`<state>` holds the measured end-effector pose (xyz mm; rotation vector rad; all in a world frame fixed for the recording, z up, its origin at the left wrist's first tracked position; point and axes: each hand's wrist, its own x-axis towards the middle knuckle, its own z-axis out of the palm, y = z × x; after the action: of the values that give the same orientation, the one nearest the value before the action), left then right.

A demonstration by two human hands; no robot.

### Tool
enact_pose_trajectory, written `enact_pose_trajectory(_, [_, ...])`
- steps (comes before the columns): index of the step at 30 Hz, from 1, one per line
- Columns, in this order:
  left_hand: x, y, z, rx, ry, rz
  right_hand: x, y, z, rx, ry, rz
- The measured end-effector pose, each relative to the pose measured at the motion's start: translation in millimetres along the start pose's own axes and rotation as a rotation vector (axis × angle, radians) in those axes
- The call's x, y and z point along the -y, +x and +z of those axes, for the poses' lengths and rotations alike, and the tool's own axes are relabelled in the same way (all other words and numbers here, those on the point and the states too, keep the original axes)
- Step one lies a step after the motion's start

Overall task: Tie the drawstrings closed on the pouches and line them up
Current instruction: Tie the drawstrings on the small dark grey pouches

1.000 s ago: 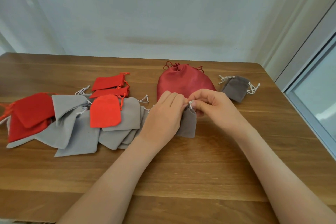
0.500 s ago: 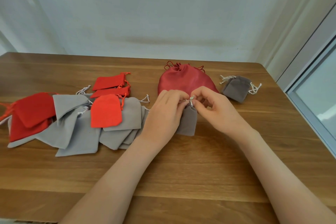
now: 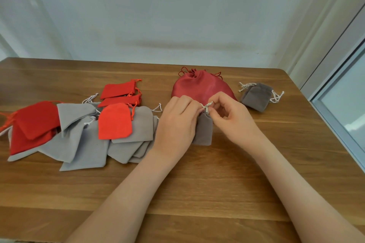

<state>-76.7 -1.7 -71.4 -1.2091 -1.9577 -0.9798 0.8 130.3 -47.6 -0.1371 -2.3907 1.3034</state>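
Observation:
A small taupe pouch (image 3: 204,131) hangs between my hands above the middle of the wooden table (image 3: 197,183). My left hand (image 3: 177,122) and my right hand (image 3: 231,118) both pinch its white drawstring (image 3: 207,105) at the gathered top. Behind them lies a large dark red satin pouch (image 3: 201,87), its mouth drawn shut. Right of it rests another taupe pouch (image 3: 256,96) with white cords on both sides. On the left lies a loose pile of light grey pouches (image 3: 79,144) and red pouches (image 3: 115,120), overlapping each other.
A white wall runs along the table's far edge. A window frame (image 3: 335,116) stands close to the table's right edge. Bare wood lies in front of my forearms.
Both hands have lifted the taupe pouch slightly away from me and worked the drawstring at its top. The other pouches have not moved.

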Motion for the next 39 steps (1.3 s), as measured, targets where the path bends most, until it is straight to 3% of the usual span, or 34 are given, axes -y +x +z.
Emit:
enact_pose_trajectory(5, [1.7, 1.2, -1.1, 0.034, 0.051, 0.059, -4.7, 2.4, -0.3, -0.059, -0.230, -0.001])
enact_pose_trajectory(10, [1.8, -0.5, -1.9, 0.004, 0.033, 0.047, -7.0, 2.2, -0.1, -0.084, -0.204, 0.018])
enact_pose_trajectory(14, [4.1, -1.3, 0.8, 0.027, -0.027, -0.085, -9.5, 2.8, -1.7, -0.074, -0.094, 0.055])
enact_pose_trajectory(18, [5.4, 0.3, 0.6, 0.151, -0.226, -0.369, -13.3, 4.1, -8.1, -0.103, -0.045, 0.106])
enact_pose_trajectory(23, [-4.5, 3.5, 9.8, 0.323, -0.257, -0.493, -37.1, 9.7, -25.4, -0.236, -0.546, 0.334])
enact_pose_trajectory(26, [-5.0, 6.3, 15.3, 0.362, -0.195, -0.507, -50.4, 6.0, -37.7, -0.256, -0.674, 0.465])
enact_pose_trajectory(34, [6.0, 26.3, 13.2, 0.239, -0.101, -0.473, -58.5, 5.0, -46.0, -0.429, -0.708, 0.314])
enact_pose_trajectory(39, [9.9, 33.3, 23.6, 0.266, -0.027, -0.524, -50.9, 1.0, -52.0, -0.680, -0.507, 0.255])
